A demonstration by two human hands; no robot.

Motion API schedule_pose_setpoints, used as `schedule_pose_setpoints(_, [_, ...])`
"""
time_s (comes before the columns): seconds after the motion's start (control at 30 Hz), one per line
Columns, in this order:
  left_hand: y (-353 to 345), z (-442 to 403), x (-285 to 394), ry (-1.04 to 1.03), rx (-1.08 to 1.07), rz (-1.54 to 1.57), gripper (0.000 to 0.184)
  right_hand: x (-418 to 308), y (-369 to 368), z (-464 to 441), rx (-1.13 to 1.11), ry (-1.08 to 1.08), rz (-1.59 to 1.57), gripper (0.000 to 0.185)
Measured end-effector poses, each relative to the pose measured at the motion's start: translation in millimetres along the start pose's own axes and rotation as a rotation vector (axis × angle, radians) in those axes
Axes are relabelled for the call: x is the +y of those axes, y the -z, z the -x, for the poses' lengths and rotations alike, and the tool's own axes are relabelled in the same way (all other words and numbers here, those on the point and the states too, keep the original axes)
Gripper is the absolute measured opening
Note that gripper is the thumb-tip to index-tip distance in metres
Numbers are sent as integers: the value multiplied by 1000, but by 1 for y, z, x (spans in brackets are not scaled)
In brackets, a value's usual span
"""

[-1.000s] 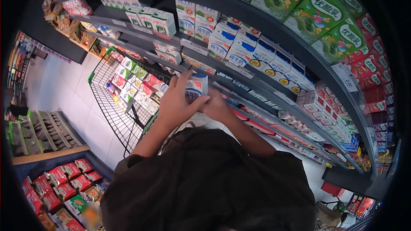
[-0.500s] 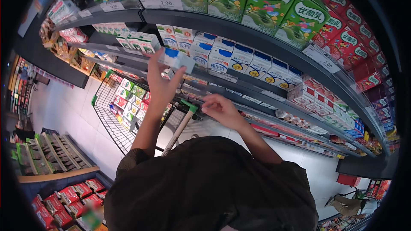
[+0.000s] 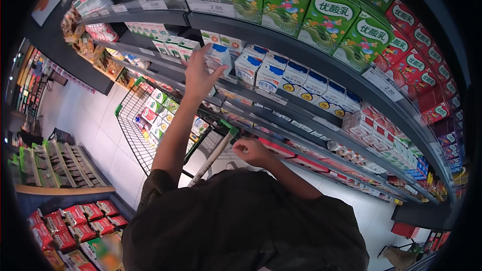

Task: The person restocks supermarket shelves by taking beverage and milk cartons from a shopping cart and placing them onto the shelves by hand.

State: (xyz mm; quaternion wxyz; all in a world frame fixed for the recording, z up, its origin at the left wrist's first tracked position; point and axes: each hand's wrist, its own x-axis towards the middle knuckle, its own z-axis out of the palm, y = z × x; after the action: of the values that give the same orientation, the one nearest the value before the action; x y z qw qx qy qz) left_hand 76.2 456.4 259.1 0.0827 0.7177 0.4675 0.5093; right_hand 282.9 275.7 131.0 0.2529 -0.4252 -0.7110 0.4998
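take the boxy white-and-blue cardboard milk carton [image 3: 218, 57] as your landmark, between the thumb and fingers of your left hand [image 3: 201, 78]. behind it stand white cardboard cartons with red marks [image 3: 229, 42]. to its right, on the dark grey middle shelf [image 3: 251, 90], runs a row of white-and-blue cardboard cartons [image 3: 269, 76]; to its left, small green-and-white cardboard cartons [image 3: 175, 47]. above it, rightward, you have tall green cardboard boxes [image 3: 286, 2] on the dark grey upper shelf [image 3: 301, 49]. below it, leftward, is the black wire shopping cart [image 3: 119, 109], with assorted cartons [image 3: 155, 115] inside. below it, rightward, is your right hand [image 3: 253, 153], near the cart's long pale handle [image 3: 216, 155].
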Motion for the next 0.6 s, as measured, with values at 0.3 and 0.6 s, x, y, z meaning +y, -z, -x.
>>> schedule_pose_setpoints(0.3, [-17, -9, 2, -150, -20, -111, 80, 19, -24, -40, 31, 415, 422, 23])
schedule_pose_setpoints(0.6, [-28, 13, -10, 107, -154, 12, 77, 35, -49, -71, -17, 355, 677, 30])
